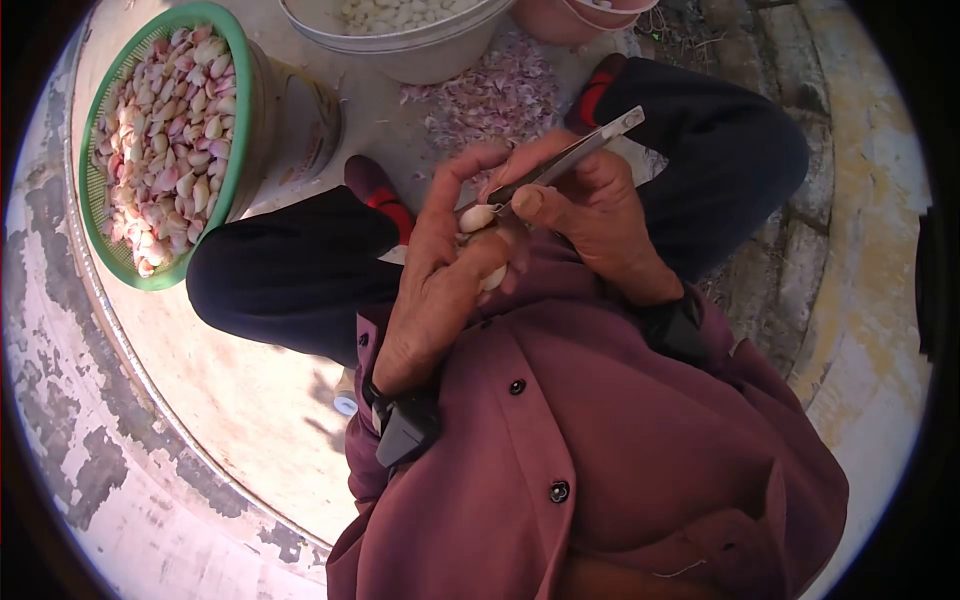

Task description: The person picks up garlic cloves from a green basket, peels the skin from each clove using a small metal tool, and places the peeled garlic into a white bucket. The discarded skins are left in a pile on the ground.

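My left hand [437,265] is closed around garlic, pinching one clove [477,218] between thumb and fingers. A second pale clove [493,278] shows lower down, against the same hand's fingers. In my right hand [605,215] is a slim knife [585,150], its long end pointing up and to the right. The knife's other end meets the pinched clove, and my right thumb lies beside it. Both hands are close together above my lap. Part of the knife is hidden by the fingers.
At upper left, a green basket [240,90] of unpeeled cloves rests on a bucket [300,125]. A large whitish tub [420,55] of peeled cloves stands ahead, with a pink bucket [560,25] to its right. Garlic skins [500,95] litter the ground between my feet.
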### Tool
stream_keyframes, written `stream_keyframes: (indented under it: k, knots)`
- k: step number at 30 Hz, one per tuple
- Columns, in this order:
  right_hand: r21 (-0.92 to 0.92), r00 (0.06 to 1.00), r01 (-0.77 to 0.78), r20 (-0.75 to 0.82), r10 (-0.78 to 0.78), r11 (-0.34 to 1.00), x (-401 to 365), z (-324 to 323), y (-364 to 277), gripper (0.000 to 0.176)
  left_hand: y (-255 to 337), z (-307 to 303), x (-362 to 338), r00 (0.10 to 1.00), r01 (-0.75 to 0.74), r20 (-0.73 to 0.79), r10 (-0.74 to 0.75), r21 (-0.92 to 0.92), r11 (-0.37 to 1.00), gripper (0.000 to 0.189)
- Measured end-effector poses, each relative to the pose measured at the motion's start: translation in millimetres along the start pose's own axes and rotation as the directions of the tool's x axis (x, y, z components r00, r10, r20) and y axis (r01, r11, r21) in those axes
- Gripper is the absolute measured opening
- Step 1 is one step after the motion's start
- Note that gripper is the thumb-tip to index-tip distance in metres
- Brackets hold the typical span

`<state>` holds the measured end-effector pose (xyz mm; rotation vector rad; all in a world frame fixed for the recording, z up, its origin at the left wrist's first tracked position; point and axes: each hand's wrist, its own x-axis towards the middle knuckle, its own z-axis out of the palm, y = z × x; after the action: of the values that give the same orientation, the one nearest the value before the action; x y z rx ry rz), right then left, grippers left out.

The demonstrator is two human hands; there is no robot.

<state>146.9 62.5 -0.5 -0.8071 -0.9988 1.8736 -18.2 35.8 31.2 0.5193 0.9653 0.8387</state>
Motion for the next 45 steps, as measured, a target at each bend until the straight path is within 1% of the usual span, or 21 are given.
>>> stream_keyframes:
  k: [1, 2, 4, 7, 8, 10, 11, 13, 17, 20, 22, 23, 25, 26, 28, 31, 38, 40, 41, 43, 45]
  knots:
    - [-0.104, 0.998, 0.064, -0.022, -0.067, 0.993, 0.7, 0.1, 0.9, 0.016, -0.2, 2.3, -0.5, 1.000, 0.000, 0.001, 0.000, 0.000, 1.000, 0.050]
    - [-0.105, 0.997, 0.065, -0.022, -0.067, 0.992, 1.0, 0.7, 1.1, 0.016, 0.0, 5.3, -1.4, 1.000, 0.002, -0.002, -0.002, 0.026, 1.000, 0.048]
    - [0.022, 0.994, 0.062, -0.088, -0.060, 0.998, 1.0, 1.8, 1.6, 0.016, -0.6, 6.4, -3.2, 1.000, 0.005, -0.006, -0.004, 0.051, 0.999, 0.047]
    - [-0.093, 0.989, 0.044, -0.135, -0.057, 0.995, 1.9, -3.8, -1.5, 0.016, -4.4, -1.7, -2.4, 0.993, 0.030, -0.113, -0.020, 0.085, 0.996, 0.030]
    - [-0.094, 0.989, 0.042, -0.138, -0.055, 0.995, 1.2, -4.4, -4.4, 0.016, -7.1, -6.5, -2.3, 0.986, 0.003, -0.168, 0.012, 0.092, 0.996, 0.020]
    - [-0.118, 0.985, -0.049, -0.168, 0.029, 0.992, 1.5, -4.1, -10.8, 0.015, -6.7, -12.1, -4.3, 0.965, -0.040, -0.256, 0.053, 0.053, 0.998, 0.013]
    - [-0.118, 0.985, -0.051, -0.169, 0.030, 0.992, 2.1, -4.8, -10.9, 0.015, -4.7, -10.3, -4.1, 0.965, -0.039, -0.256, 0.051, 0.052, 0.998, 0.013]
    - [-0.267, 0.992, -0.066, -0.126, 0.034, 0.961, 3.6, -6.3, -11.2, 0.013, -0.3, -5.3, -2.5, 0.968, -0.155, -0.181, 0.174, 0.116, 0.981, 0.008]
    - [-0.232, 0.996, -0.037, -0.092, 0.016, 0.972, 7.8, 1.5, -14.7, 0.012, -11.1, -10.3, 1.5, 0.957, -0.196, -0.169, 0.234, 0.216, 0.957, 0.008]
    - [-0.257, 0.996, -0.002, -0.082, -0.019, 0.966, 10.6, 4.9, -12.7, 0.015, -6.4, -7.6, 2.5, 0.958, -0.119, -0.235, 0.163, 0.189, 0.975, 0.009]
    - [-0.038, 0.989, 0.036, -0.145, -0.041, 0.999, 10.0, 7.4, -8.6, 0.017, -7.7, -8.0, 3.9, 0.982, -0.058, -0.183, 0.037, -0.115, 0.992, 0.011]
    - [-0.038, 0.989, 0.036, -0.144, -0.041, 0.999, 10.7, 5.0, -6.6, 0.017, -9.7, -11.7, 5.7, 0.982, -0.058, -0.183, 0.037, -0.114, 0.992, 0.011]
    - [-0.180, 0.974, 0.153, -0.140, -0.179, 0.972, 11.6, -2.4, -2.3, 0.021, -15.8, -22.5, 8.9, 0.997, -0.053, -0.082, 0.017, -0.458, 0.887, 0.013]
    - [-0.179, 0.974, 0.152, -0.138, -0.178, 0.972, 10.5, -3.6, -0.3, 0.021, -16.7, -24.9, 9.6, 0.996, -0.054, -0.085, 0.017, -0.458, 0.887, 0.013]
    - [-0.250, 0.966, 0.239, -0.035, -0.255, 0.938, 5.9, -4.0, 3.2, 0.022, -18.5, -27.9, 10.7, 0.999, -0.032, -0.044, 0.011, -0.506, 0.862, 0.014]
    - [-0.257, 0.974, 0.216, -0.005, -0.225, 0.942, 4.1, -1.3, 2.7, 0.022, -17.9, -26.8, 11.7, 1.000, -0.014, -0.005, 0.013, -0.503, 0.864, 0.013]
    - [-0.118, 0.969, 0.220, -0.085, -0.230, 0.968, 1.7, 2.5, 9.0, 0.019, -16.3, -16.5, 9.9, 0.998, -0.057, -0.044, 0.041, -0.443, 0.895, 0.013]
    - [-0.084, 0.975, 0.190, -0.098, -0.198, 0.978, 1.6, 3.6, 7.0, 0.017, -16.7, -10.0, 9.8, 0.989, -0.090, -0.142, 0.042, -0.352, 0.932, 0.016]
    - [-0.083, 0.975, 0.190, -0.098, -0.197, 0.978, 1.2, 3.2, 7.0, 0.017, -18.6, -11.7, 8.9, 0.989, -0.090, -0.142, 0.042, -0.352, 0.932, 0.016]
    - [-0.126, 0.975, 0.179, -0.107, -0.193, 0.976, 0.5, 1.6, 6.9, 0.016, -24.1, -16.9, 7.9, 0.996, -0.092, -0.051, 0.078, -0.379, 0.921, 0.014]
    - [-0.120, 0.976, 0.172, -0.116, -0.186, 0.978, 0.2, 0.4, 7.2, 0.016, -25.5, -16.5, 8.5, 0.996, -0.087, -0.047, 0.075, -0.404, 0.911, 0.015]
